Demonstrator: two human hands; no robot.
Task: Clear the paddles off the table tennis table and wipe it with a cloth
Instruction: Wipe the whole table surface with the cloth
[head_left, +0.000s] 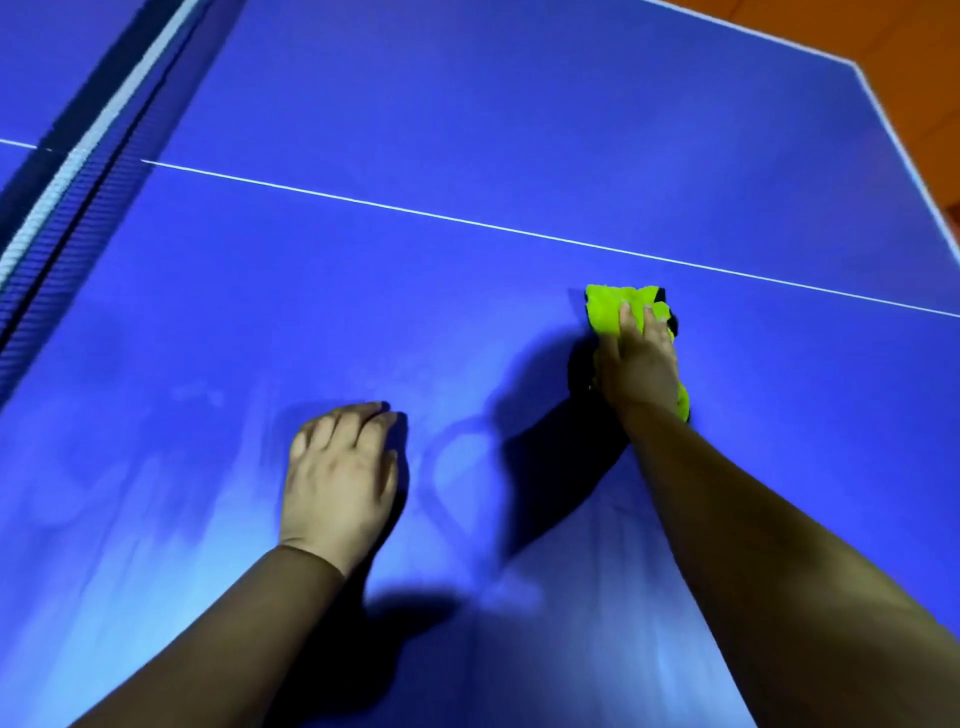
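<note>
Green cloth (605, 306) under right hand (636, 364) fingers (626, 319), seemingly pressed flat.

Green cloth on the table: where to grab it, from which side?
Probably the bunched far end of the green cloth, from above: it lies crumpled on the table, folds raised enough to pinch. The right hand presses flat on its near part, so only that end is free.

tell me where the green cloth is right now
In the head view the green cloth lies on the blue table, right of centre, pressed under the right hand just short of the white centre line and well right of the left hand.
</note>
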